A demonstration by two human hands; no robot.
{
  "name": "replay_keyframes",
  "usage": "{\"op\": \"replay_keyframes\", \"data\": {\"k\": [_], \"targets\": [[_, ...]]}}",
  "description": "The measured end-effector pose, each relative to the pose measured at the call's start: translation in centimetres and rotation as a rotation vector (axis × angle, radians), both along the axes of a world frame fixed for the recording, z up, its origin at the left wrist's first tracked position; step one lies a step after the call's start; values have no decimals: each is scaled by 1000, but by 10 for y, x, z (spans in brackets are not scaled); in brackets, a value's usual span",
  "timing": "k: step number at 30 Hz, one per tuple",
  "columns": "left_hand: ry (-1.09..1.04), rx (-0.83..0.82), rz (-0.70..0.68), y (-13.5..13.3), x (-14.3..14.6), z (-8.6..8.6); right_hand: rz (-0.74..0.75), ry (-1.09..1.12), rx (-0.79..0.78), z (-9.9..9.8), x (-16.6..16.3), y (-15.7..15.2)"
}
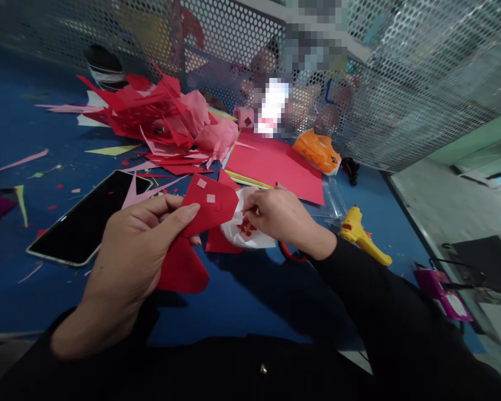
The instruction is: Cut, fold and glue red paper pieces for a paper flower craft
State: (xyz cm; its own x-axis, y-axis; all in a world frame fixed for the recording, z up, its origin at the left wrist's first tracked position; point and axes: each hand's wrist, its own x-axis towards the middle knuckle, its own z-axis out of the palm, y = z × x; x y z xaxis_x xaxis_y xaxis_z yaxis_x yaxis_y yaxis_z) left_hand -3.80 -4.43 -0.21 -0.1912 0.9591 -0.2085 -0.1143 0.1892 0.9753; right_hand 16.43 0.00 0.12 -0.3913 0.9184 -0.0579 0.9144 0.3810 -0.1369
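Note:
My left hand [137, 250] pinches a folded red paper cutout [212, 209] between thumb and fingers. Two small pale pink squares [210, 198] sit on the upper part of the cutout, and its lower red flap hangs beneath the hand. Over a white paper or tissue bundle [250, 238], my right hand [273, 211] has its fingers pressed together. Small red bits [247, 227] lie in the white bundle below those fingertips. Whatever is between the right fingertips is too small to name. A red scissors handle [292, 253] shows partly under the right wrist.
A heap of red and pink paper scraps [150, 111] lies at the back left. Red sheets [275, 161] are stacked behind the hands. A dark-screened phone [89, 217] lies left; a yellow glue gun [365, 236] lies right. An orange packet [317, 151] stands near the mesh partition [234, 39].

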Motion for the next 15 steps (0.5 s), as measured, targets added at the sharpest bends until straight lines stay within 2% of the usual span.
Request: {"op": "replay_keyframes", "data": {"k": [3,6,15], "targets": [[8,29,-32,2,-2,-5,-92,145,-36,3,6,0],[-19,45,-24,4,-4,-8,-120,175,-18,5,11,-1],[-27,30,-11,0,-1,0,145,-118,53,4,14,-4]]}}
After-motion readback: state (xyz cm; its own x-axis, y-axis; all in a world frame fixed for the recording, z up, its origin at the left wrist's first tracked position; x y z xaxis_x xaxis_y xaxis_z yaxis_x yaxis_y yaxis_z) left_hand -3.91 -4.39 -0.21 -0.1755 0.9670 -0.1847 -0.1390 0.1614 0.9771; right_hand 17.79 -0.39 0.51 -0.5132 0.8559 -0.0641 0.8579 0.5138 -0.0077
